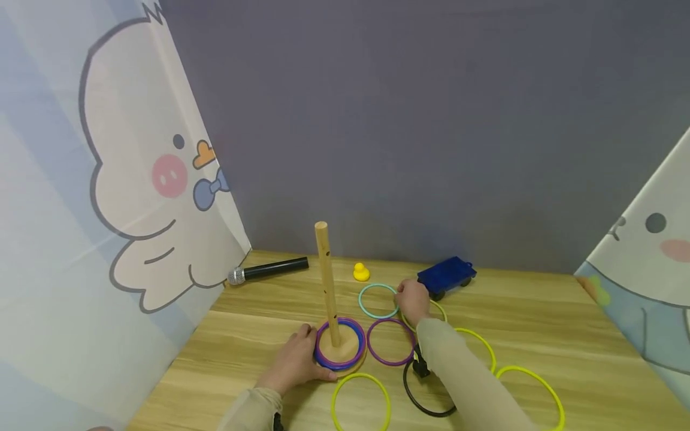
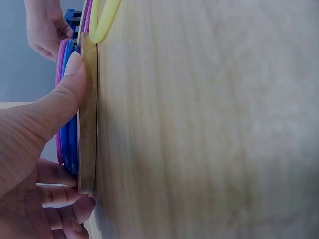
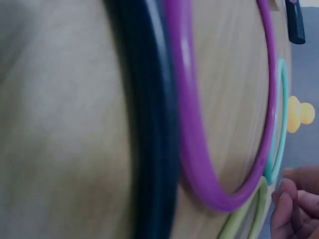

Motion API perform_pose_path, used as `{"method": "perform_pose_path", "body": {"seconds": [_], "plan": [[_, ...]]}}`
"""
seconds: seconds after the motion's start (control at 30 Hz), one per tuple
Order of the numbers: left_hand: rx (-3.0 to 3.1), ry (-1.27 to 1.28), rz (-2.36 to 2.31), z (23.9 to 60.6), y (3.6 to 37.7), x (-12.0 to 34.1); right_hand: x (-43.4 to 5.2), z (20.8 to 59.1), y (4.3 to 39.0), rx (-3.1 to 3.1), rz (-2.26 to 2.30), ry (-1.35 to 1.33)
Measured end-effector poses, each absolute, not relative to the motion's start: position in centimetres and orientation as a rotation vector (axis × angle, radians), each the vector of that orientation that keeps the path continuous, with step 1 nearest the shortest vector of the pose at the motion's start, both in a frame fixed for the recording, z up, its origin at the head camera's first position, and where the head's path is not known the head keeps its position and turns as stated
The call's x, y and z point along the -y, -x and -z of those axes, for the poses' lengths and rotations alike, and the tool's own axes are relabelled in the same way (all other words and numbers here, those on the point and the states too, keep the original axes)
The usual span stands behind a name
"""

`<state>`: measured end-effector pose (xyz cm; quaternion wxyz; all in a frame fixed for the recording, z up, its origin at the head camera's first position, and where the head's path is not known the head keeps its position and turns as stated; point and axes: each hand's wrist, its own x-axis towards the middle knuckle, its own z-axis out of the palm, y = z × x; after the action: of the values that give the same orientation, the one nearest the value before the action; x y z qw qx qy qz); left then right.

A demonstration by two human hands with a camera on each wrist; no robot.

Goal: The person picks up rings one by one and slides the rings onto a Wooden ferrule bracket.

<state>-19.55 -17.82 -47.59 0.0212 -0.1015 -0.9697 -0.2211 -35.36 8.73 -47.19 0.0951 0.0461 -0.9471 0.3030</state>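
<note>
My left hand (image 1: 296,362) grips the round wooden base (image 2: 88,114) of a ring-toss stand, thumb on the near side and fingers at the left. From it rises an upright wooden post (image 1: 327,281); blue rings (image 2: 73,144) and a purple ring lie stacked around its foot. My right hand (image 1: 414,301) reaches to the back, fingers bent, fingertips right at the edge of a teal ring (image 3: 284,94). Whether they pinch it I cannot tell. A yellow-green ring (image 1: 445,314) lies partly under that hand, and a loose purple ring (image 3: 187,99) lies in front of it.
A black ring (image 3: 152,119) and several yellow rings (image 1: 560,407) lie on the wooden table (image 1: 215,359). Along the back are a microphone (image 1: 275,269), a yellow rubber duck (image 1: 361,272) and a blue toy cart (image 1: 446,274). A grey backdrop (image 1: 404,131) stands behind.
</note>
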Motion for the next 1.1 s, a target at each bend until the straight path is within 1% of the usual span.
{"method": "perform_pose_path", "body": {"seconds": [0.27, 0.6, 0.73, 0.9, 1.0, 1.1], "plan": [[2.996, 0.336, 0.666, 47.5, 19.5, 17.3, -8.9, 47.4, 35.2, 2.851, -0.654, -0.034], [2.990, 0.354, 0.663, 47.6, 19.7, 17.1, -8.9, 47.1, 35.3, 2.892, -0.666, 0.032], [2.998, 0.337, 0.673, 47.6, 19.6, 17.3, -9.0, 47.1, 35.2, 2.880, -0.758, 0.009], [3.007, 0.305, 0.679, 47.9, 19.4, 17.7, -9.4, 46.7, 34.9, 2.795, -0.975, -0.081], [3.006, 0.304, 0.701, 47.8, 19.5, 17.8, -10.1, 45.6, 34.3, 2.751, -1.193, -0.081], [3.006, 0.305, 0.713, 47.7, 19.4, 17.8, -10.8, 44.4, 33.7, 2.716, -1.447, -0.022]]}}
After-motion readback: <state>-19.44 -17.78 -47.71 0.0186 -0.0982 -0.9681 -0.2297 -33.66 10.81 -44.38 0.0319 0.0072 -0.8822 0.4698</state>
